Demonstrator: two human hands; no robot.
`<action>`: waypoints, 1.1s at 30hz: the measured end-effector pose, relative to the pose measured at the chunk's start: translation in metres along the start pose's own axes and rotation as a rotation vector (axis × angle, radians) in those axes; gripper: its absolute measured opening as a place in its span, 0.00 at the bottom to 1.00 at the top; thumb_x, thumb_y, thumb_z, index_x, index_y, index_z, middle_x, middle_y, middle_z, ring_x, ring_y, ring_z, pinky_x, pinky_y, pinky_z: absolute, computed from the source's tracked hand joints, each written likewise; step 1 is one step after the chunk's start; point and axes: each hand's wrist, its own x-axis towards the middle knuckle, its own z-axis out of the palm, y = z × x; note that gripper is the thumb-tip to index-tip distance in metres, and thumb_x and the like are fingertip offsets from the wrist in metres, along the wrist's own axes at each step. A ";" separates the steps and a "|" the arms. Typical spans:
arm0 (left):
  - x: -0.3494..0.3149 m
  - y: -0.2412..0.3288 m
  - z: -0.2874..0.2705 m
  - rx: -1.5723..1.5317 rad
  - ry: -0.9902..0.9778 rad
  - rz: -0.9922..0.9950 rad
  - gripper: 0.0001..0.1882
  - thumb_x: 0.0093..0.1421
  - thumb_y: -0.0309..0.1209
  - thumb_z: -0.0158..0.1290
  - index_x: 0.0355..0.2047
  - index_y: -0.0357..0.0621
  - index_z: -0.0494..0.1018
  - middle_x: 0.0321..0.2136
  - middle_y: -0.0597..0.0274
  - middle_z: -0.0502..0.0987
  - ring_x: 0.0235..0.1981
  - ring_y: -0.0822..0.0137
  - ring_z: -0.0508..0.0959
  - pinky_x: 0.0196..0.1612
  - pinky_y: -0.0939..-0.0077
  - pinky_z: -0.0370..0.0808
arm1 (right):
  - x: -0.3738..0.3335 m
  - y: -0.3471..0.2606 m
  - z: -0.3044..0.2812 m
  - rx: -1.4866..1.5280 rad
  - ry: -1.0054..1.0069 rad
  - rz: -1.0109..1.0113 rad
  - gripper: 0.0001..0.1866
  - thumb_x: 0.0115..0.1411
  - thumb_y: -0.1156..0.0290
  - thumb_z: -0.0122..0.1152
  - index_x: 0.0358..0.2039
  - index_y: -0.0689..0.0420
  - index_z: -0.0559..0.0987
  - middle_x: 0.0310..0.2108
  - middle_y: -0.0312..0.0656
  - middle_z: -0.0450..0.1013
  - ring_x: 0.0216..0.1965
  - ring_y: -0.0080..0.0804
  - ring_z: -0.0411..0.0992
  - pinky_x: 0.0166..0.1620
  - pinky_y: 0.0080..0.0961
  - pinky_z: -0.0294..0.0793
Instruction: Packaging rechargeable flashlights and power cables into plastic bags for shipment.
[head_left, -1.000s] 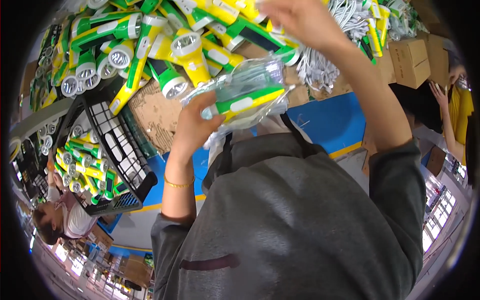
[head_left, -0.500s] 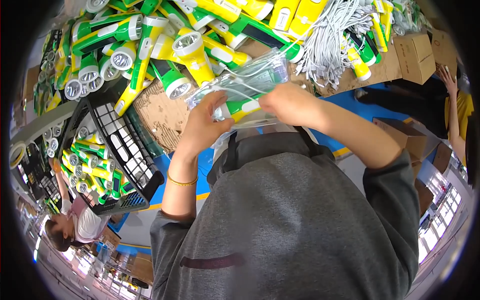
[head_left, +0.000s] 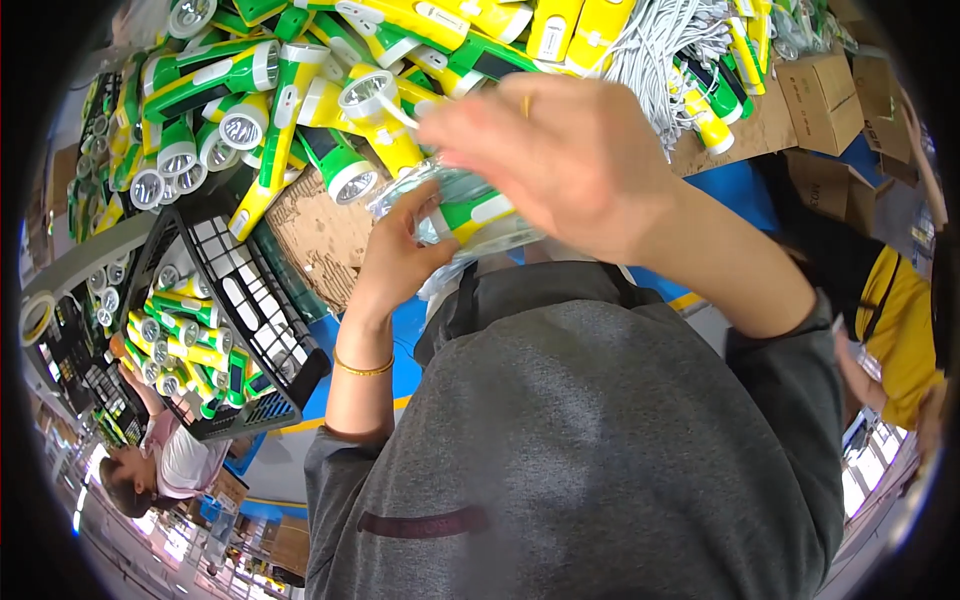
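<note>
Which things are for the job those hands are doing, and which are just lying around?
Probably for the job:
green-and-yellow flashlight, in the left hand
clear plastic bag, there too
white cable, at the right hand
white cable bundle

Probably just lying around:
cardboard boxes, right
black basket, left

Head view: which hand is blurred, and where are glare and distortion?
In the head view, the bare right hand is smeared, apparently by motion; the bare left hand looks sharper; the crinkled transparent plastic bag shows glints; white window patches at lower right look washed out; edges bend toward the rim.
</note>
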 end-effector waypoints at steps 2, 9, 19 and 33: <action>-0.002 0.000 0.003 -0.097 -0.021 0.003 0.37 0.48 0.20 0.60 0.60 0.29 0.62 0.54 0.47 0.71 0.58 0.62 0.69 0.59 0.70 0.66 | 0.013 -0.011 0.020 0.317 0.101 0.171 0.12 0.56 0.78 0.62 0.42 0.58 0.77 0.32 0.35 0.78 0.29 0.23 0.76 0.31 0.20 0.77; -0.002 -0.004 0.002 -0.139 -0.012 0.094 0.33 0.48 0.18 0.59 0.57 0.31 0.65 0.52 0.54 0.72 0.57 0.65 0.69 0.57 0.74 0.67 | -0.095 0.005 0.107 1.133 -0.301 1.136 0.05 0.62 0.78 0.55 0.39 0.63 0.76 0.28 0.38 0.77 0.31 0.22 0.77 0.35 0.19 0.78; -0.004 -0.009 0.002 -0.037 -0.070 0.120 0.35 0.48 0.20 0.59 0.59 0.36 0.65 0.55 0.53 0.71 0.57 0.63 0.70 0.53 0.73 0.70 | -0.070 0.012 0.047 -0.540 -1.287 -0.129 0.06 0.51 0.71 0.59 0.26 0.56 0.82 0.30 0.43 0.76 0.33 0.38 0.77 0.33 0.35 0.75; -0.010 0.016 0.003 0.441 0.047 0.163 0.29 0.50 0.22 0.57 0.55 0.48 0.72 0.54 0.47 0.72 0.48 0.52 0.76 0.44 0.67 0.75 | -0.092 0.038 0.076 -0.054 -0.280 0.356 0.18 0.51 0.71 0.66 0.45 0.52 0.79 0.37 0.34 0.75 0.42 0.36 0.73 0.42 0.30 0.76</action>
